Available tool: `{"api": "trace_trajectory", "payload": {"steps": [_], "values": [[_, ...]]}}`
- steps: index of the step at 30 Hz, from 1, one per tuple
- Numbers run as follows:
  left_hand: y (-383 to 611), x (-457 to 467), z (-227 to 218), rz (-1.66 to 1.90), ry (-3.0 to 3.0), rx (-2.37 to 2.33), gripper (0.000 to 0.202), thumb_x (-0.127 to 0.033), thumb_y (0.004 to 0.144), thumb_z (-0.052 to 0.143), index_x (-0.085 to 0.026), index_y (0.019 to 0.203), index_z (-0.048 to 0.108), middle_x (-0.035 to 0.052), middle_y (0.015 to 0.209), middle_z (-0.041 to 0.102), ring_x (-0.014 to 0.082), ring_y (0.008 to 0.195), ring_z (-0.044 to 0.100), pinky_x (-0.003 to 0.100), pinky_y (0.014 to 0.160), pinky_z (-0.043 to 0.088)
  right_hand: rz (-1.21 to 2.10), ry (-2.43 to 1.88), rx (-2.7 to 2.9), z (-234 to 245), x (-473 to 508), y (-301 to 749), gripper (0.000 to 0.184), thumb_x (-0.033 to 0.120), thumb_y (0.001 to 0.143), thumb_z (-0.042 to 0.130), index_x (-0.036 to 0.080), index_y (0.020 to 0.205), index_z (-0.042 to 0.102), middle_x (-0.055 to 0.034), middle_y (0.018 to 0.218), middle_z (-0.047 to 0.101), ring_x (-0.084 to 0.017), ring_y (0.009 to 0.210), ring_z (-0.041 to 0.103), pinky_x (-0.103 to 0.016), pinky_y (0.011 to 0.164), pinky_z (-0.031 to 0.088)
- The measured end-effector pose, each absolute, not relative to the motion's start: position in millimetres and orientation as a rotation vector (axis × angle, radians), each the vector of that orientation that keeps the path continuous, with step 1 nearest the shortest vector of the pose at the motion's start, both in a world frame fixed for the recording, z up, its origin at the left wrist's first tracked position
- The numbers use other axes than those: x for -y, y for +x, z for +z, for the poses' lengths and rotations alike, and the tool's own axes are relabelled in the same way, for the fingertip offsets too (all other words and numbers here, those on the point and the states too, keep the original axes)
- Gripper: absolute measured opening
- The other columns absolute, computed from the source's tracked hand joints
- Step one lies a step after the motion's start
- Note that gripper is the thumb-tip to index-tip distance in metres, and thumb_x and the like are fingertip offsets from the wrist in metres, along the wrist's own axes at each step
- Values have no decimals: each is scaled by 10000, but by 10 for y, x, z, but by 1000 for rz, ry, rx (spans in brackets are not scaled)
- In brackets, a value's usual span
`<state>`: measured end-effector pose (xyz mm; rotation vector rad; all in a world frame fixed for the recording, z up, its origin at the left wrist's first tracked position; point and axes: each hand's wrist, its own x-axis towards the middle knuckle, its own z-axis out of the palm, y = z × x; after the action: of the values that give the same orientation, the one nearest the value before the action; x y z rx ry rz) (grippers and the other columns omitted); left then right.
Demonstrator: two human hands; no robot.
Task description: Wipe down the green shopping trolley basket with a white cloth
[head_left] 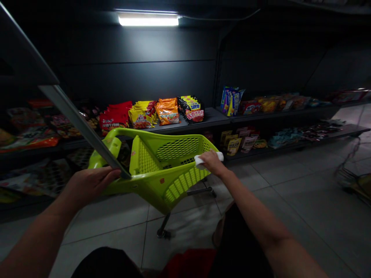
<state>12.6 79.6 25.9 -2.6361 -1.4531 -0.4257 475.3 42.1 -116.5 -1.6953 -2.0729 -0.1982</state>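
Gripping a lime-green shopping cart (150, 181): left hand (92, 185) closed around its rim (127, 183), right hand (211, 162) clenching a white cloth (218, 156) on the far edge.

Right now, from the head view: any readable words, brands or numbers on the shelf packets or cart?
Nothing can be quoted.
Black-and-red packet: large print, too blurred to read.
Orange packet: too blurred to read.
Yellow packet: too blurred to read.
Red mark on the lime-green shopping cart: too small to read.
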Motion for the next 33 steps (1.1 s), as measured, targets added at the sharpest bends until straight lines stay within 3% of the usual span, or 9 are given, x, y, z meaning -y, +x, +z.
{"api": "trace_trajectory", "payload": {"steps": [3,8,17,20,22,24,27,30,33], "values": [[94,-785,261,-366,-2656,1461,456,-544,943,380,-286,838,741,-17,740,747,171,658,661,238,636,417,-183,-1404,2258,-1008,-472,3772,314,267,927,628,181,1229,640,-85,1075,679,-236,1015,563,-386,965,420],[-62,-787,276,-358,-2688,1491,417,-494,947,393,-286,870,747,-18,850,780,185,764,693,247,713,456,-235,-1166,2245,-964,-491,3120,420,271,940,615,200,1348,547,-74,1119,650,-230,1016,540,-353,925,434],[-170,-725,157,-599,-2435,1513,316,-554,936,449,-320,1059,622,4,1002,732,251,930,672,356,824,524,43,-1653,1572,-1438,-367,5213,385,143,788,634,183,1164,707,-98,1123,696,-232,1069,589,-386,1038,407],[35,-478,14,-1078,-2063,1339,517,-520,877,587,-351,1336,418,72,1295,616,323,1242,549,519,1041,463,93,-1754,1111,-1471,-263,5547,368,180,790,550,132,1115,714,-130,1060,708,-249,984,626,-379,953,466],[276,-314,-74,-1170,-2149,1037,612,-385,864,641,-352,1401,348,98,1360,570,310,1301,522,523,1091,438,62,-1776,982,-1504,-239,5524,411,231,844,465,104,1172,676,-141,1012,705,-254,929,635,-376,896,488],[582,-241,-128,-962,-2442,766,468,-280,905,581,-341,1350,448,80,1332,613,271,1314,541,458,1101,445,58,-1772,902,-1571,-268,5313,448,265,877,413,105,1232,635,-128,997,704,-243,904,641,-346,859,498],[1032,-368,-146,-355,-2623,956,337,-289,969,465,-263,1286,578,121,1290,677,302,1284,582,503,1111,399,89,-1758,851,-1751,-358,4642,461,293,892,415,116,1281,590,-123,1044,695,-230,911,648,-330,833,511],[1295,-646,-115,264,-2638,1240,296,-340,974,439,-223,1142,653,150,968,766,324,919,736,446,807,540,137,-1690,781,-1988,-390,3608,464,295,907,430,118,1319,546,-148,1125,664,-234,998,640,-356,865,520],[1340,-845,-55,434,-2696,1206,272,-398,952,476,-243,1051,677,132,872,772,300,813,742,360,693,518,319,-1457,969,-2160,-329,2646,403,306,870,561,170,1246,608,-116,1093,666,-221,990,638,-337,863,534]]}}
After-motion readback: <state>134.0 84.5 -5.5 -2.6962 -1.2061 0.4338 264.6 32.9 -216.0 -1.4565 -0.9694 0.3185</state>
